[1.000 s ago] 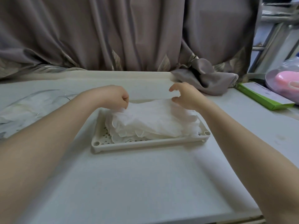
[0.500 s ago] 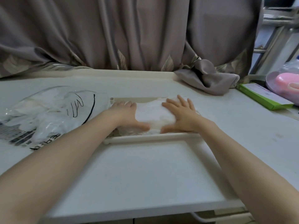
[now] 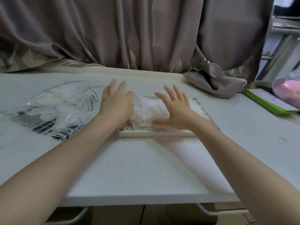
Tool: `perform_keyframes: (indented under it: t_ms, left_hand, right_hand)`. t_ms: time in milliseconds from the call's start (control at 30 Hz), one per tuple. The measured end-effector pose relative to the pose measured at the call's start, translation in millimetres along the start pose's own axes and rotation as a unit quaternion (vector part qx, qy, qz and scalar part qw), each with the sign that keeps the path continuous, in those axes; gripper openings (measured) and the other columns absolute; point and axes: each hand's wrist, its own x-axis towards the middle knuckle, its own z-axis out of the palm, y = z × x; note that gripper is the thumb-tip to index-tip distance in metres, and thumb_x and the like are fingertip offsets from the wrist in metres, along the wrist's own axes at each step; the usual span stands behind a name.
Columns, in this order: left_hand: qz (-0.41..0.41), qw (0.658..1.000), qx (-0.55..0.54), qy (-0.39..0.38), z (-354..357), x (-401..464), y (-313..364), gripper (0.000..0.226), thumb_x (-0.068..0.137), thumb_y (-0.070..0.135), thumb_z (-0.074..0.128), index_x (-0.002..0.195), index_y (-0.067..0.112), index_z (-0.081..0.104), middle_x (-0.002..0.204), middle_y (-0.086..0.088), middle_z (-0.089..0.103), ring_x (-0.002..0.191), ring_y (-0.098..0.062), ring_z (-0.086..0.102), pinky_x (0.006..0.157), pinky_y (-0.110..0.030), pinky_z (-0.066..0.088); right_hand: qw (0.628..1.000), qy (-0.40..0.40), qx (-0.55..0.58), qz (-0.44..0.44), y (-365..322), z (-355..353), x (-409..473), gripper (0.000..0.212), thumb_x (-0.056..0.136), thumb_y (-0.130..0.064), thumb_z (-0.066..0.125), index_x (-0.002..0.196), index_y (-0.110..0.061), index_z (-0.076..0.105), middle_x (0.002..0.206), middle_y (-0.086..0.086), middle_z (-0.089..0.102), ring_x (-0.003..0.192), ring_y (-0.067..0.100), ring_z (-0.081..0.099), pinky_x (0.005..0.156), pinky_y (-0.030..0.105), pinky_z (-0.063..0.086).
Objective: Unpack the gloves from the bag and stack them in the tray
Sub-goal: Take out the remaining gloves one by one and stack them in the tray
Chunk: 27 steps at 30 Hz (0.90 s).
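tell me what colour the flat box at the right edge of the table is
Bright green sides with a pale top, the box shows in the head view.

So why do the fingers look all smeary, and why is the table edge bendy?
Head view: the left hand and right hand are blurred, most at the fingertips, probably from moving; the wide lens bows the table front edge; soft light leaves a faint shadow under the right arm, and the gloves in the tray look washed out, their folds hard to make out.
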Motion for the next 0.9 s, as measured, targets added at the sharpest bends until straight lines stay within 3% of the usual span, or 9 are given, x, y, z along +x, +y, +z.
perform_keyframes:
  t_ms: [100,233,400,467,567,667,733,833,900]
  left_hand:
    - [-0.127,0.989,0.042,-0.071,10.7,-13.1,-39.2,0.037,0.091,0.008,0.04,0.124,0.02,0.05,0.155,-0.018,-0.002,0.139,-0.047,-0.002,0.114,-0.05,0.004]
    - [-0.192,0.976,-0.038,-0.092,10.7,-19.9,-77.2,0.041,0.088,0.003,0.045,0.122,0.024,0.054,0.145,-0.014,0.022,0.121,-0.042,0.04,0.097,-0.041,0.036]
    - [-0.186,0.974,-0.113,-0.061,17.8,-19.5,-102.7,0.028,0.087,0.0,0.041,0.1,0.009,0.063,0.112,-0.016,0.058,0.098,-0.034,0.056,0.075,-0.034,0.043]
    - [-0.163,0.957,-0.239,-0.039,15.5,-21.9,-103.6,0.031,0.085,-0.002,0.039,0.095,0.013,0.065,0.101,-0.01,0.063,0.088,-0.029,0.06,0.067,-0.03,0.046]
    - [-0.112,0.934,-0.339,0.017,2.0,-23.0,-98.1,0.042,0.083,-0.007,0.04,0.109,0.011,0.067,0.096,-0.001,0.068,0.081,-0.016,0.061,0.067,-0.019,0.044]
    - [-0.106,0.921,-0.367,0.073,-8.4,-25.0,-101.5,0.038,0.081,-0.007,0.043,0.098,0.012,0.071,0.084,0.004,0.067,0.073,-0.003,0.058,0.058,0.001,0.035]
    - [-0.124,0.902,-0.404,0.084,-10.0,-27.0,-103.8,0.036,0.081,-0.006,0.043,0.088,0.016,0.071,0.077,0.006,0.068,0.064,0.006,0.056,0.053,0.0,0.036]
    - [-0.138,0.883,-0.442,0.072,-7.5,-29.6,-98.0,0.028,0.082,0.0,0.048,0.083,0.018,0.07,0.074,0.006,0.068,0.065,0.007,0.057,0.057,-0.001,0.04]
    - [-0.139,0.878,-0.451,0.076,-9.6,-30.5,-93.0,0.025,0.084,0.004,0.049,0.082,0.018,0.069,0.075,0.006,0.068,0.066,0.004,0.058,0.054,0.0,0.036]
  right_hand:
    - [0.996,0.035,0.04,-0.074,-39.1,-1.8,7.3,0.05,0.089,-0.042,0.057,0.134,-0.024,0.045,0.158,0.006,0.01,0.146,0.025,-0.004,0.117,0.039,0.003]
    - [0.978,0.076,0.111,-0.157,-81.8,8.3,16.2,0.024,0.094,-0.018,0.054,0.115,-0.01,0.061,0.145,0.01,0.039,0.14,0.026,0.023,0.108,0.027,0.021]
    - [0.97,0.045,0.121,-0.206,-130.4,22.4,28.8,0.029,0.094,-0.002,0.042,0.115,-0.002,0.063,0.129,0.013,0.055,0.122,0.028,0.047,0.097,0.026,0.034]
    - [0.984,-0.036,0.08,-0.155,-142.2,29.6,40.4,0.03,0.096,-0.005,0.038,0.114,-0.003,0.062,0.122,0.013,0.059,0.114,0.029,0.052,0.092,0.033,0.041]
    - [0.992,-0.122,0.011,-0.038,-151.6,36.6,56.2,0.019,0.096,-0.013,0.04,0.089,-0.014,0.057,0.123,0.014,0.057,0.116,0.03,0.051,0.075,0.028,0.037]
    - [0.988,-0.125,0.088,0.0,-154.9,35.9,63.8,0.043,0.094,-0.004,0.037,0.134,-0.018,0.046,0.139,0.007,0.048,0.12,0.024,0.049,0.063,0.017,0.042]
    - [0.985,-0.148,0.082,-0.02,-155.1,36.6,66.5,0.046,0.095,-0.006,0.038,0.137,-0.023,0.047,0.134,0.003,0.052,0.109,0.019,0.052,0.051,0.01,0.038]
    - [0.986,-0.16,0.007,-0.039,-154.6,48.0,72.5,0.035,0.092,-0.017,0.05,0.125,-0.024,0.057,0.108,0.0,0.061,0.099,0.017,0.053,0.058,0.018,0.034]
    - [0.99,-0.139,0.006,-0.02,-152.6,50.8,74.7,0.035,0.09,-0.018,0.054,0.124,-0.021,0.057,0.107,0.001,0.062,0.1,0.019,0.055,0.065,0.018,0.035]
